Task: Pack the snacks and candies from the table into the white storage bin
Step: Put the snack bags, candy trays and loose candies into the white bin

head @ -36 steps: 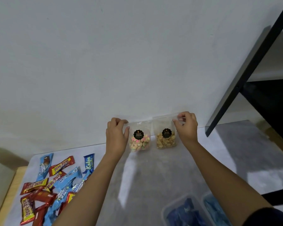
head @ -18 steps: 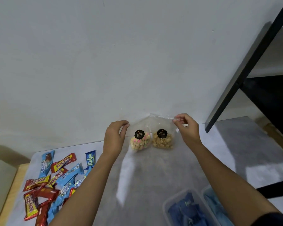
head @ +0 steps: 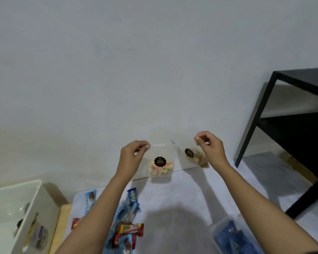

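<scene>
Lifted above the table (head: 191,195), the left hand (head: 131,158) pinches a clear pouch of pastel candies (head: 161,165) and the right hand (head: 210,149) a pouch of brown snacks (head: 197,157), the white storage bin (head: 17,191) lying far left, nearer the left hand.

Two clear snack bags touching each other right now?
Apart. Head view shows wall between the colourful-snack bag in the left hand and the brown-snack bag in the right hand.

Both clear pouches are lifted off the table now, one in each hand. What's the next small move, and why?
Probably swing both to the left and lower them into the white storage bin. The left hand pinches the clear pouch of pastel candies by its top edge, the right hand holds the clear pouch of brown snacks, and the bin sits open at the table's left end.
</scene>
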A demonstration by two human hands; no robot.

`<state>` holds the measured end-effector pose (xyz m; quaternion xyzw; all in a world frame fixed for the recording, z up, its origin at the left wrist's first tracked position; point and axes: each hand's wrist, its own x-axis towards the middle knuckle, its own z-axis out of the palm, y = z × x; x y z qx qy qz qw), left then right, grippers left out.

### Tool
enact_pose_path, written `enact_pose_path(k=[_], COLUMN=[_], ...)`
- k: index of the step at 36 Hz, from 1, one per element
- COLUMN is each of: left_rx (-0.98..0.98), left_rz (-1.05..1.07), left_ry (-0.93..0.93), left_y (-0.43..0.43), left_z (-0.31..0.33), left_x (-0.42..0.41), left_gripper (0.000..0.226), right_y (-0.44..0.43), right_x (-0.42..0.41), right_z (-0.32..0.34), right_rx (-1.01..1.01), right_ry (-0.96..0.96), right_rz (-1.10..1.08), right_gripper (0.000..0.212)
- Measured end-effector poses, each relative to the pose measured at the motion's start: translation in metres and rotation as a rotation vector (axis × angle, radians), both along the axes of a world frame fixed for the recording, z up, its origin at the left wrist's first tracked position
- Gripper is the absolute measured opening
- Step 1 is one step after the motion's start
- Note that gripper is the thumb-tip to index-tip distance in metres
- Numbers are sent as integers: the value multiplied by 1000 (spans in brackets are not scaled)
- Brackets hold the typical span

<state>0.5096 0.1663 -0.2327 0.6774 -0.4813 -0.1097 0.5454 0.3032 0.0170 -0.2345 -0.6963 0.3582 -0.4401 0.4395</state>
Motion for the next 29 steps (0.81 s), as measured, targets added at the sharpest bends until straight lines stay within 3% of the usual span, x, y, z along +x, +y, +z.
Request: enact_pose_path(k=[7, 13, 22, 29], left_rx=[-73, -124, -99, 8], left_rz=[-1, 89, 284, 397], left_ry=[-7, 13, 95, 137], left_y=[94, 193, 338, 406], left_z=[69, 95, 75, 34], left_x=[67, 137, 218, 246], left_gripper=[10, 14, 10, 10], right_y=[86, 181, 294, 363], right_x=[85, 183, 293, 353], right_z=[77, 104, 90, 53], right_rx=[-64, -68, 116, 211], right_ry=[-79, -89, -195, -61], right_rz=[181, 386, 567, 754], right_gripper=[16, 10, 14, 16])
